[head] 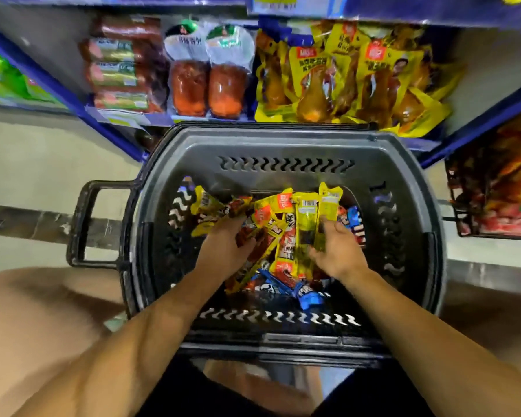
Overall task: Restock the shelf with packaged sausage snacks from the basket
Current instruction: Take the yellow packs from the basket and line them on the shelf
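Two bare forearms reach down from the near edge into a dark plastic basket (286,152) on the floor in front of a store shelf (118,115). Left hand (223,248) rests on a heap of packaged sausage snacks (271,224), its fingers curled into the yellow and red wrappers; right hand (334,251) pinches upright yellow packets (328,206) between thumb and fingers. Blue packets (309,297) lie lower in the heap, nearer the person. Beyond the basket's far rim, the shelf carries red sausage packs (118,64) at left, two vacuum-sealed meat pouches (208,82) in the middle and yellow drumstick bags (343,79) at right. A wire rack of red bags (500,188) hangs at far right. The basket's handle (88,224) sticks out to the left.
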### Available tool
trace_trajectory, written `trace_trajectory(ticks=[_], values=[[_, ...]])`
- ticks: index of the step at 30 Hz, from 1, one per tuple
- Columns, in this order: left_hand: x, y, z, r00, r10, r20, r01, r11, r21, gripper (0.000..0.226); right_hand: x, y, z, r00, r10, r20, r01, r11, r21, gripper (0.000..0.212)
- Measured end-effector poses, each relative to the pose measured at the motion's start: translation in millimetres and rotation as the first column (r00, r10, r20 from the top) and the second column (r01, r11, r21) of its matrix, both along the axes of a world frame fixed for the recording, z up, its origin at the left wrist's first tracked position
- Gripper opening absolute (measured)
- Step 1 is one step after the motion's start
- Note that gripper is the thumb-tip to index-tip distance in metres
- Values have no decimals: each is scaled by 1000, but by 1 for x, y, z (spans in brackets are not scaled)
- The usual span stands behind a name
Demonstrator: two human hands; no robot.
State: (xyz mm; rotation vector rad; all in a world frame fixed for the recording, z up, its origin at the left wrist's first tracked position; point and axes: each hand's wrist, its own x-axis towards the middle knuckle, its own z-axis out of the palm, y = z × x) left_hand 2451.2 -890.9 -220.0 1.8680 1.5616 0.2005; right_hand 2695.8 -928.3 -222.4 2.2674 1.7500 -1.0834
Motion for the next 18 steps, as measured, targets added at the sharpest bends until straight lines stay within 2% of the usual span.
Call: trace_trajectory(ticks=[4, 9, 12, 14, 18], values=[[16, 14, -24, 999, 5, 51, -4, 1000, -17, 38, -3, 7, -22, 998, -46, -32, 44, 998, -55, 79], [17, 19, -57, 995, 84, -48, -91, 981, -169, 39, -10, 15, -41, 991, -129, -41, 127, 990, -56, 58], [5, 19, -76, 981, 135, -138, -171, 938, -301, 48, -19, 19, -51, 991, -134, -27, 133, 990, -52, 71], [0, 23, -84, 977, 136, -167, -182, 934, -308, 47, -19, 24, -54, 989, -143, -49, 138, 986, -88, 77], [-2, 30, -87, 980, 75, -184, -131, 940, -316, 36, -10, 40, -60, 957, -250, -145, 234, 965, -115, 60]])
